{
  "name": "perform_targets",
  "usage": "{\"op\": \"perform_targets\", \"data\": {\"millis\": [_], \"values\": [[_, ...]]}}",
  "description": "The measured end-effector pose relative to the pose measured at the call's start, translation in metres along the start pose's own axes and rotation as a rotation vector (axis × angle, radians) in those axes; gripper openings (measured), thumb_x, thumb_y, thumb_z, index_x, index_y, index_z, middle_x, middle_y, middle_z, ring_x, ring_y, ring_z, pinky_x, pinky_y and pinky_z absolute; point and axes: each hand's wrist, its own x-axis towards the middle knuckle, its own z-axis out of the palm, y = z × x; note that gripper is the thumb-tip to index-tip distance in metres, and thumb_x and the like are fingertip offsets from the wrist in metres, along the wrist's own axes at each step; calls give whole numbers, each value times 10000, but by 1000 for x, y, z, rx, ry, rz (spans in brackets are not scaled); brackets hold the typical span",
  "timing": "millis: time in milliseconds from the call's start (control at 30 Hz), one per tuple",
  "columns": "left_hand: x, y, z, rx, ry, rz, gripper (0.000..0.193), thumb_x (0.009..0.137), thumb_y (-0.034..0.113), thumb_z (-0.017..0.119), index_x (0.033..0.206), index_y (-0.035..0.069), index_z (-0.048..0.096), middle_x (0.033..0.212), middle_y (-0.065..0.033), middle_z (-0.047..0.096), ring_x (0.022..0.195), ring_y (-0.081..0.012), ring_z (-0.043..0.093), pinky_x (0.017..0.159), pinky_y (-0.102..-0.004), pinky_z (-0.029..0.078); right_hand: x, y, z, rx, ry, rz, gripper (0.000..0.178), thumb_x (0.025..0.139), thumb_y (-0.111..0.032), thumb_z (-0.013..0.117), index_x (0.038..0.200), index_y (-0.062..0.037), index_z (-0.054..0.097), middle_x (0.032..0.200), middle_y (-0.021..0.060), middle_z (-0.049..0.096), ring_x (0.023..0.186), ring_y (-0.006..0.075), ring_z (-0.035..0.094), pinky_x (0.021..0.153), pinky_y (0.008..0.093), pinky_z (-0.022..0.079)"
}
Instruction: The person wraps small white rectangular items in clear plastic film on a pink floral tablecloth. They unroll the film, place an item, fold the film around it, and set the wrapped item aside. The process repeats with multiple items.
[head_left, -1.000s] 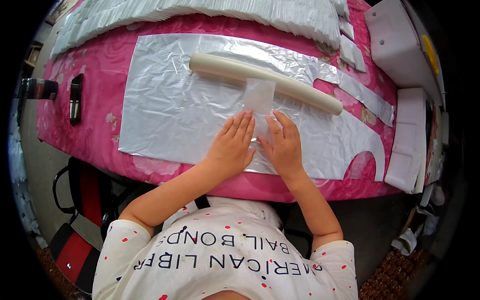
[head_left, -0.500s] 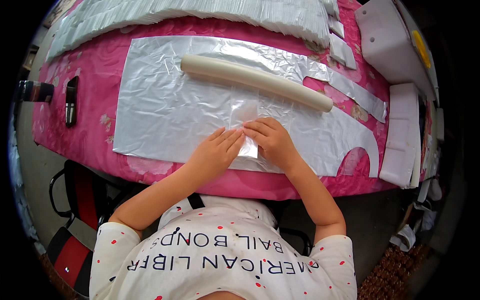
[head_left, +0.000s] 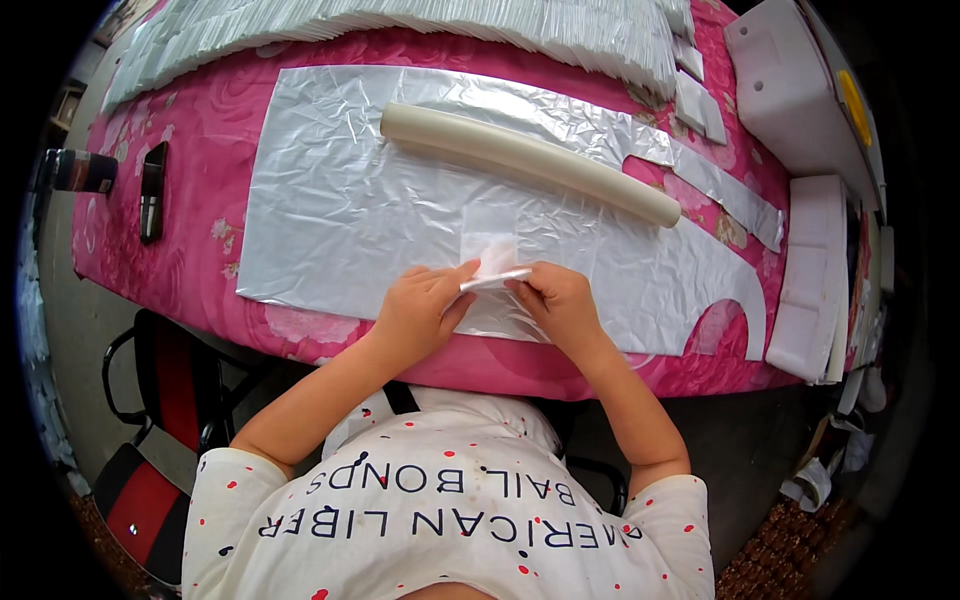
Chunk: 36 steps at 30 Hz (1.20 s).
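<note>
The person wears a white T-shirt (head_left: 400, 560) scattered with small red and dark blue spots. Across its front run two rows of large dark blue capital lettering (head_left: 440, 527). Left of the lettering is the short, loose left sleeve (head_left: 232, 520); right of it, the matching right sleeve (head_left: 675, 525), also spotted. Nearer the camera than the lettering curves the neckline (head_left: 440, 578). Forearms, left hand (head_left: 420, 308) and right hand (head_left: 563, 303) are bare.

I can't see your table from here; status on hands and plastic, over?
Left hand, right hand: pinching folded plastic. Silvery sheet: spread beneath. Cream tube: lying beyond, touching neither hand.
</note>
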Motion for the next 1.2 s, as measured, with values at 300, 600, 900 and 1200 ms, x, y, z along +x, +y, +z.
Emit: {"op": "perform_targets", "data": {"millis": [300, 600, 900, 1200], "values": [[36, -3, -6, -334, 33, -415, 608, 780, 88, 654, 1295, -64, 369, 826, -132, 646, 562, -189, 608, 555, -270, 469, 41, -13, -7, 175, -132, 571, 309, 841, -249, 587, 751, 39, 655, 578, 129, 607, 497, 186, 616, 514, 309, 461], [37, 5, 11, 269, 22, 117, 767, 794, 293, 589, 1379, -48, 228, 1420, -198, 279, 1304, -316, 276, 1058, -431, 210, 48, -14, -7, 120, -169, 599, 278, 827, -220, 582, 725, 26, 661, 548, 126, 605, 490, 195, 610, 536, 315, 469], [36, 0, 34, 299, -45, 71, 975, 757, 532, 550, 1386, -87, 134, 1463, -229, 151, 1383, -325, 101, 1113, -448, 26, 38, -19, -4, 11, -73, 508, 237, 721, -218, 660, 659, 7, 623, 572, 127, 604, 543, 250, 603, 548, 337, 467], [31, 0, 28, 157, 74, 87, 947, 769, 470, 579, 1392, -77, 121, 1468, -243, 100, 1381, -356, 45, 1106, -466, 7, 20, -16, -24, -346, -44, 218, 248, 682, -206, 706, 805, -16, 605, 821, 121, 624, 741, 271, 600, 672, 353, 471]]}}
